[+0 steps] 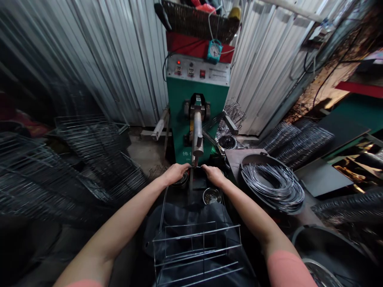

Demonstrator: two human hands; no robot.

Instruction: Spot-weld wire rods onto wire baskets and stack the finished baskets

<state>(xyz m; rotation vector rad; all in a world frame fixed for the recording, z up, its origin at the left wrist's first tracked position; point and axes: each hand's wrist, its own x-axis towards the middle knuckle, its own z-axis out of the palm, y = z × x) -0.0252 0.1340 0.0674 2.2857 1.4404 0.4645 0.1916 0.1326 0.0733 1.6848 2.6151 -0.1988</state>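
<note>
A wire rack (197,252) made of thin metal rods lies across my lap on a dark apron. Its long side wires run forward to both hands. My left hand (177,173) is closed on the rack's far end, left of the welding machine's tip. On the right of the tip, my right hand (213,175) pinches the same end. Between the hands a short stretch of wire sits at the spot welder's upper electrode (196,159), below its thick metal arm (198,133). Whether electrode and wire touch is too small to tell.
The green spot welder (179,103) stands ahead, with a wicker basket (200,20) on top. Stacked wire racks (98,155) are on the left. On the right are a tub (249,159) of wire rings (271,185) and a black basin (314,235). A small metal bowl (212,195) sits near my right wrist.
</note>
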